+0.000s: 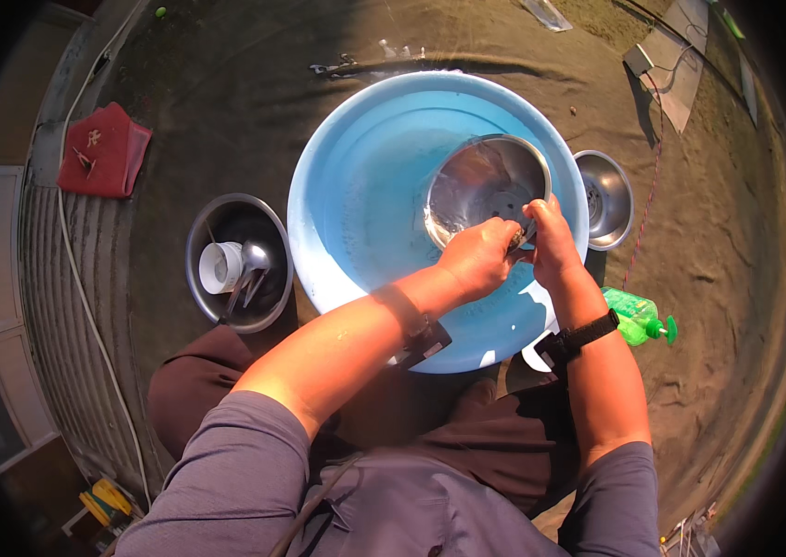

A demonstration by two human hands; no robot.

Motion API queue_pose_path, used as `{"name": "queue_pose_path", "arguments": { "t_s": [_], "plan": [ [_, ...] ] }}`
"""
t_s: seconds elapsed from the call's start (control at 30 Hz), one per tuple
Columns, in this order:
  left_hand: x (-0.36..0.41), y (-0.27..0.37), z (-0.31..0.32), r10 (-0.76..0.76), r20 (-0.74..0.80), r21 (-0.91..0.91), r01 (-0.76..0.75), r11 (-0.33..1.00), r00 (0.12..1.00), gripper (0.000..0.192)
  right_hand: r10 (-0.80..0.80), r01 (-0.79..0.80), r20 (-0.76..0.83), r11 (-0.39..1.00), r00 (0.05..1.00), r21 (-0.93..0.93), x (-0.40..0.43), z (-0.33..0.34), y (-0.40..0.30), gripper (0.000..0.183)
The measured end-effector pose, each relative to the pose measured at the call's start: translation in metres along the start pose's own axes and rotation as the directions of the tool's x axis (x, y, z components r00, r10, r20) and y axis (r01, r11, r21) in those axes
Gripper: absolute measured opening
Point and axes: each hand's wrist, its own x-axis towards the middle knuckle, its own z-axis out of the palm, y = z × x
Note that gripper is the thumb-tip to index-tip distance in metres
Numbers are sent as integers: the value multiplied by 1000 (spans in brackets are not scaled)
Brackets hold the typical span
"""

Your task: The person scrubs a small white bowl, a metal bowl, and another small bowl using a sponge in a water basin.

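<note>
A round stainless-steel bowl (480, 177) is tilted inside a large light-blue plastic basin (337, 143) of water. At the bowl's near right rim, my right hand (552, 240) grips the edge with the thumb on top. My left hand (480, 257) is curled against the near side of the same rim, close to the right fingers. A small rough brownish thing (517, 239), perhaps a scouring pad, shows at its fingertips; the rest is hidden by the fingers. Wet glare and a few dark spots show on the bowl's inner surface.
Left of the basin, a metal bowl (199, 306) holds a white cup (220, 267) and metal ladles or spoons (254, 257). Another metal bowl (614, 202) and a green pump bottle (633, 315) stand to the right. A red folded cloth or mat (104, 157) lies far left.
</note>
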Motion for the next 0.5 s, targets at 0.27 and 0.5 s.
{"name": "queue_pose_path", "arguments": {
  "t_s": [0.27,0.5],
  "plan": [
    [3,2,-9,-211,90,-25,214,976,973,21,-28,32,73,999,997,-45,4,10,10,75],
    [-18,-41,-50,240,305,350,-343,872,922,39,-24,24,-35,1000,999,-1,-17,0,-28,19]
  ]
}}
